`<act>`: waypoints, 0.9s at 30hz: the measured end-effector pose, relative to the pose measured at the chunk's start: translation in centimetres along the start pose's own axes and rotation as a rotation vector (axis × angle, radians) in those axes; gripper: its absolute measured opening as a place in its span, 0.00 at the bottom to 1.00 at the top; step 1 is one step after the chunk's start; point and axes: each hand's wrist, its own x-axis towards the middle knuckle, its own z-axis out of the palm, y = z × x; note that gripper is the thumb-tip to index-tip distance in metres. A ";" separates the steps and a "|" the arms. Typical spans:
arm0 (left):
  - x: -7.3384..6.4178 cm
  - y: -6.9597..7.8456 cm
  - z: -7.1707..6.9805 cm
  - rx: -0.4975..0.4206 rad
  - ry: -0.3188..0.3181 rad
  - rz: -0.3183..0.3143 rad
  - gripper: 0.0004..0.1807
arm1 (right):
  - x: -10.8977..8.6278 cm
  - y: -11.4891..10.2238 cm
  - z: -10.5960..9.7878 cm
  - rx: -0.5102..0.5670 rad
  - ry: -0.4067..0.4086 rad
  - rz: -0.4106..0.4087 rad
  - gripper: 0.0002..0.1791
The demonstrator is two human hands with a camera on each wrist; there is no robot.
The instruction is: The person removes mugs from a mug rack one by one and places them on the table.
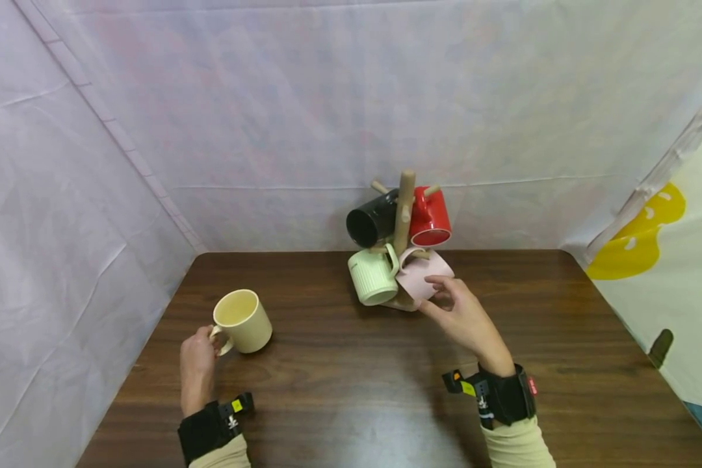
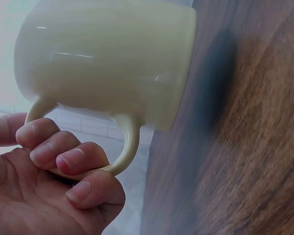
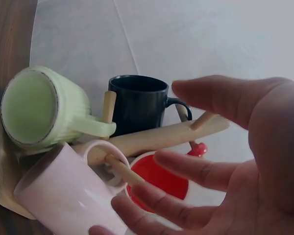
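Note:
My left hand (image 1: 198, 361) grips a pale yellow mug (image 1: 251, 328) by its handle, with several fingers curled through the loop (image 2: 130, 142). The mug is upright, mouth up, close over the table, its dark shadow beside the base in the left wrist view. On the wooden mug tree (image 1: 406, 195), a pink mug (image 1: 424, 276) hangs by its handle from a low peg. My right hand (image 1: 465, 318) is right at this pink mug, thumb and fingers spread apart; in the right wrist view the fingers (image 3: 161, 203) overlap the mug and hold nothing.
A light green ribbed mug (image 1: 373, 276) hangs beside the pink one. Higher on the tree are a black mug (image 1: 380, 214) and a red mug (image 1: 429, 218). The tree stands near the back edge of the brown wooden table (image 1: 327, 383), before a white cloth wall (image 1: 304, 117).

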 end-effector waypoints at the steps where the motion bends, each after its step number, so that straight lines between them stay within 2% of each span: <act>1: 0.0 -0.1 0.0 -0.005 0.005 0.000 0.25 | 0.0 0.1 -0.1 -0.014 0.002 0.012 0.27; 6: 0.3 -0.4 -0.3 0.031 0.030 0.008 0.23 | 0.1 0.5 -0.8 -0.047 -0.017 0.088 0.28; 10: 0.3 -0.5 -0.5 0.050 0.040 0.004 0.23 | 0.1 0.6 -1.0 -0.051 -0.031 0.114 0.30; 19: 0.4 -0.9 -0.9 0.008 0.027 -0.014 0.23 | 0.0 0.5 -1.2 -0.037 -0.035 0.120 0.30; 27: 0.4 -1.2 -1.2 0.020 0.052 -0.014 0.22 | 0.2 1.1 -1.2 -0.025 -0.041 0.121 0.30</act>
